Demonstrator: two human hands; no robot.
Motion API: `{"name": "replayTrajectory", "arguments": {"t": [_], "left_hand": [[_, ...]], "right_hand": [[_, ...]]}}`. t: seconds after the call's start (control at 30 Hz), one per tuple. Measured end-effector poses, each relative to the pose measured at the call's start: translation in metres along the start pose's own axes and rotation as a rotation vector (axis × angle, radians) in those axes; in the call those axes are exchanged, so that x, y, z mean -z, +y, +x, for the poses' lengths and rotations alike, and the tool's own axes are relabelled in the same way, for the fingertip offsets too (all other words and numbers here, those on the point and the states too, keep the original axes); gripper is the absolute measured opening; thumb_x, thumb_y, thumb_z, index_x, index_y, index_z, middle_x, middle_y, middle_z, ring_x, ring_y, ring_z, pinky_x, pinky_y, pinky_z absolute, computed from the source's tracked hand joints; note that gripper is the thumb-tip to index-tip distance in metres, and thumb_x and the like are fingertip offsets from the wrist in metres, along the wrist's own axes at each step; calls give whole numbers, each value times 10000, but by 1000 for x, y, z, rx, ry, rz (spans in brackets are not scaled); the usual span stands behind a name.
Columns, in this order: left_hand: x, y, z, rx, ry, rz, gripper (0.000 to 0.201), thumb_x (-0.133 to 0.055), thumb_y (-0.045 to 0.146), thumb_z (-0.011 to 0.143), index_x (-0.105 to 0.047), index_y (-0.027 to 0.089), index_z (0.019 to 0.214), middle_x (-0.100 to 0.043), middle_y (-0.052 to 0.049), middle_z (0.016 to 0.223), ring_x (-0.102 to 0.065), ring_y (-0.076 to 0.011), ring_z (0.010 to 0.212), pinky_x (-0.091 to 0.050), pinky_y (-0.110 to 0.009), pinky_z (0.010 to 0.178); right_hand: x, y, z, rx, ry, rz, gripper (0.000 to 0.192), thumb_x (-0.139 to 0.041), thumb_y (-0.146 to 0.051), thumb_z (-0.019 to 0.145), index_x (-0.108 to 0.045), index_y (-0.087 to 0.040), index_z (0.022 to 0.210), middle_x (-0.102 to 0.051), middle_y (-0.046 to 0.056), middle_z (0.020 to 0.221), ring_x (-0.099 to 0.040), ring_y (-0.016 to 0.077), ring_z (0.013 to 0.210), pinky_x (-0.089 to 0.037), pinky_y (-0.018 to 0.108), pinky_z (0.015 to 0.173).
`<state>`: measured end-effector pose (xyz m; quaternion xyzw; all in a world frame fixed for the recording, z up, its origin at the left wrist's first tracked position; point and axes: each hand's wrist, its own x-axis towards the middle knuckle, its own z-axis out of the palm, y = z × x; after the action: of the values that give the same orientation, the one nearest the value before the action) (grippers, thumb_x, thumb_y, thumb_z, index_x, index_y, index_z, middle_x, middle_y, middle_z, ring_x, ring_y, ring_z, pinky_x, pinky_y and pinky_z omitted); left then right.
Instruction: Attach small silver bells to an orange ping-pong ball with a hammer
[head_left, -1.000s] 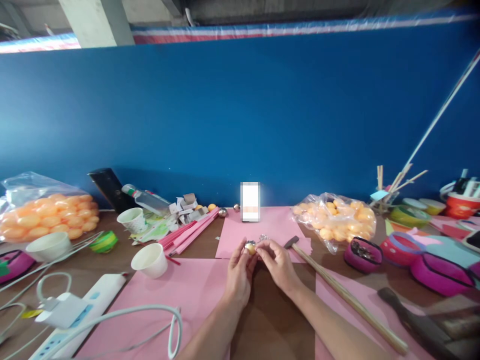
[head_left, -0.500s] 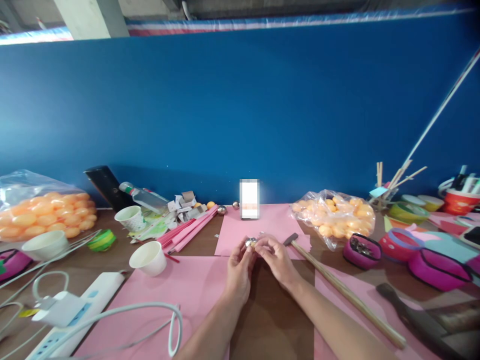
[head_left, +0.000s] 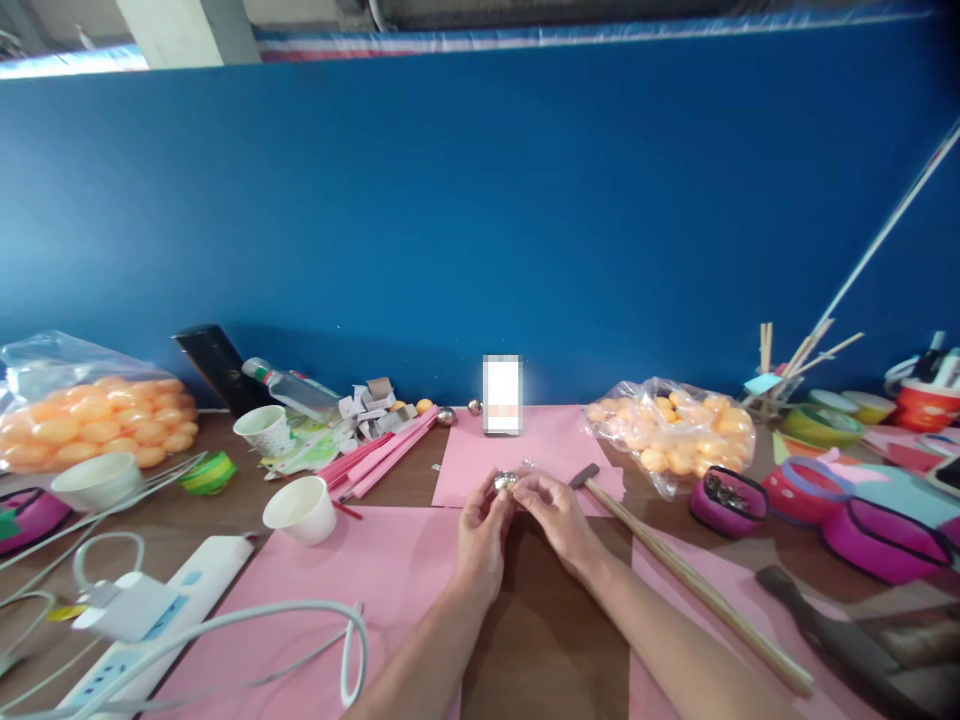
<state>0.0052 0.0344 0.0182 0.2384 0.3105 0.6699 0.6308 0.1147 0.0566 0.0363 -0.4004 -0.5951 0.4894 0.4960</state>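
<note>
Here I am at the brown table (head_left: 547,630), small shiny ball (head_left: 505,481) in the middle, right between my two hands. My left hand (head_left: 481,540) has it, thumb and fingers pinching it. My right hand (head_left: 557,520) is in at its right side, fingertips bunched close; whether they pinch something small or only press the ball, I can't tell.

Under me, bare brown wood runs between a pink sheet on my left (head_left: 397,580) and another on my right (head_left: 739,590), with a third pink sheet (head_left: 559,445) ahead. A hammer (head_left: 675,563) slants beside my right arm, near a purple bowl (head_left: 731,519) of small bits. Bags of orange balls sit on both flanks: left bag (head_left: 97,415), right bag (head_left: 675,430). A white power strip (head_left: 124,680) and cables crowd the near left. And past it all, a blue panel (head_left: 480,200) spans the room, a pale pillar (head_left: 195,30) rising behind!
</note>
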Motion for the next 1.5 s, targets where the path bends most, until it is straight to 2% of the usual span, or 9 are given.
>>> {"name": "replayTrajectory", "arguments": {"t": [0.2,0.4,0.57,0.73,1.1,1.27,1.5], "left_hand": [[1,-1,1,8,18,15,485,-646,219,693,-506,187,1157,-628,-77,1041,-579,-180,972,-394,-331,931],[0,-1,0,4,17,20,524,-655,233,681,-493,191,1178,-632,-77,1041,-572,-187,987,-393,-331,931],[1,-1,0,-6,14,52,504,-646,242,690,-497,194,1169,-631,-75,1042,-571,-188,986,-395,-335,927],[2,-1,0,-6,13,71,498,-645,257,692,-500,194,1164,-622,-82,1062,-568,-196,995,-390,-343,934],[3,-1,0,-10,2,86,503,-635,262,704,-483,192,1179,-617,-85,1071,-561,-206,1007,-372,-369,951],[2,0,-1,-7,15,81,511,-650,266,688,-496,189,1169,-624,-83,1059,-563,-203,1003,-387,-348,935],[2,0,-1,-4,26,93,528,-656,279,679,-495,203,1177,-624,-79,1062,-570,-195,985,-399,-335,917]], "right_hand": [[0,0,0,19,14,-17,201,-581,-361,742,-633,-168,722,-619,55,940,-521,203,990,-394,298,855],[0,0,-1,7,-3,-6,232,-565,-386,753,-633,-165,737,-619,59,959,-539,199,958,-421,289,809],[1,-2,-1,31,8,-23,234,-565,-387,753,-642,-167,739,-624,59,962,-524,203,999,-391,305,866],[0,-5,-2,-3,-10,-20,234,-562,-388,750,-639,-168,728,-627,57,918,-540,197,957,-433,291,800],[0,-10,-2,-6,-5,-12,219,-566,-368,746,-634,-163,708,-627,44,878,-546,193,928,-418,293,811],[0,-10,-2,-19,-23,-17,222,-553,-367,756,-631,-162,725,-626,40,825,-558,180,862,-439,276,752],[0,-7,-3,-10,-23,-48,197,-541,-343,767,-624,-168,731,-626,41,820,-552,182,875,-431,283,768]]}}
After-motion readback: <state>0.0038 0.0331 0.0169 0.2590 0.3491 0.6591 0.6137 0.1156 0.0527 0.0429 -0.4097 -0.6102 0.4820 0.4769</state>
